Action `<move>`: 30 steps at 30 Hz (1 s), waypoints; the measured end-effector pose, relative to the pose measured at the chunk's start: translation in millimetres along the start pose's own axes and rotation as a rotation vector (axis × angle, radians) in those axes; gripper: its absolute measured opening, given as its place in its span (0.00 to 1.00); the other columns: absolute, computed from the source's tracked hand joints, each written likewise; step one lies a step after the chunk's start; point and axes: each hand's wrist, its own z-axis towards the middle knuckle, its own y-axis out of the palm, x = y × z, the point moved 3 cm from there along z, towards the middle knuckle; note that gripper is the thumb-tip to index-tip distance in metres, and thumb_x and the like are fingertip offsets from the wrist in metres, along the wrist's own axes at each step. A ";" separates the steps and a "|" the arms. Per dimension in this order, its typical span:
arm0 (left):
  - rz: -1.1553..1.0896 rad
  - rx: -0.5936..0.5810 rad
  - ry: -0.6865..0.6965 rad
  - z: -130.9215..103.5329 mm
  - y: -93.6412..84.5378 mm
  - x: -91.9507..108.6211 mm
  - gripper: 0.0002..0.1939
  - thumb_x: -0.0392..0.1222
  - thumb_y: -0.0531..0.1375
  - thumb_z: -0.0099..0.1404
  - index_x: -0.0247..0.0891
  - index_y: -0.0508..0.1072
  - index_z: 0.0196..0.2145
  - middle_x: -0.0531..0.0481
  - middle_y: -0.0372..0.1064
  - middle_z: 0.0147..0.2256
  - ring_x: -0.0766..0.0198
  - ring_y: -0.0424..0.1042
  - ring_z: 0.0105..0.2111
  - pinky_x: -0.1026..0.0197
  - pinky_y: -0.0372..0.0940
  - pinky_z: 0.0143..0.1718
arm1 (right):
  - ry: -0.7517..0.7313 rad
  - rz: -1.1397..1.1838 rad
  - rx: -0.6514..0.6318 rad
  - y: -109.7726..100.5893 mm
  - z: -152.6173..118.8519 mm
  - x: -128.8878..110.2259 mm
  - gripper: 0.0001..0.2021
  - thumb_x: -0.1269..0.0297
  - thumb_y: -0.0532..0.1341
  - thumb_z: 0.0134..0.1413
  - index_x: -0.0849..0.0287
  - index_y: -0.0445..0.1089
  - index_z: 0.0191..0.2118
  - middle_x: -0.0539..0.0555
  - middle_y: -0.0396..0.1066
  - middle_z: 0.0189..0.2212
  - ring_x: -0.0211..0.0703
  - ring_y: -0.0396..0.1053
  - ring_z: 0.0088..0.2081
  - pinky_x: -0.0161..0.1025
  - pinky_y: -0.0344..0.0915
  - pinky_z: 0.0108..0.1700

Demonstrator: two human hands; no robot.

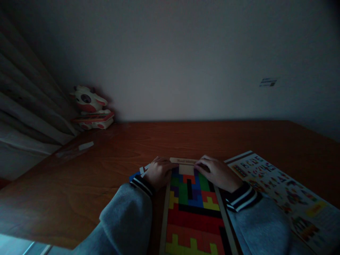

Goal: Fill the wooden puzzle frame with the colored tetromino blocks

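Blocks (196,220) of red, orange, yellow, green, blue, purple and black are filling most of the tray (164,226), which is lying on the table (87,191) right before us and running out past the lower edge of our view. At its far end, a bare patch (186,169) is showing between our hands, just short of the far rim (183,161), whose lettering is looking too blurred to read.

Our left hand (160,172) is reaching over the far left corner, its fingers bending in toward the patch. Our right hand (218,171) is leaning over the right side, thumb and fingers curving down near the patch's right edge. We are touching the tray's end with both, but we cannot tell whether either is gripping a block, as the fingertips are blurring into the dark.

Beside our left wrist, something blue (134,175) and some white bits (142,170) are peeking out, partly hidden. On the right, a printed leaflet (281,191) is lying aslant, our right sleeve (261,219) covering part of it. Farther back on the left, a cow toy (87,101) is sitting by the curtain (29,95), near the wall (175,60).
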 end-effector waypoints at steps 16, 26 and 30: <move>0.158 0.335 -0.054 -26.2 -43.0 -27.4 0.17 0.32 0.53 0.66 0.41 0.76 0.48 0.46 0.77 0.40 0.59 0.74 0.37 0.53 0.67 0.46 | 0.074 0.072 -0.019 2.6 0.3 -1.0 0.11 0.55 0.63 0.57 0.56 0.74 0.40 0.54 0.74 0.39 0.45 0.74 0.41 0.40 0.68 0.43; 0.151 0.021 -0.246 -97.5 -56.2 -50.4 0.19 0.50 0.58 0.69 0.44 0.72 0.55 0.45 0.73 0.53 0.53 0.71 0.53 0.47 0.63 0.58 | 0.007 0.142 0.045 4.0 -0.8 3.1 0.12 0.55 0.55 0.63 0.55 0.73 0.40 0.55 0.74 0.40 0.45 0.74 0.41 0.42 0.68 0.45; 0.099 0.006 -0.284 -109.0 -54.8 -56.3 0.19 0.53 0.58 0.70 0.45 0.73 0.54 0.48 0.73 0.53 0.56 0.72 0.52 0.51 0.66 0.56 | -0.096 0.069 0.020 10.4 0.5 -40.9 0.09 0.59 0.57 0.64 0.54 0.74 0.39 0.54 0.75 0.41 0.46 0.73 0.43 0.44 0.67 0.47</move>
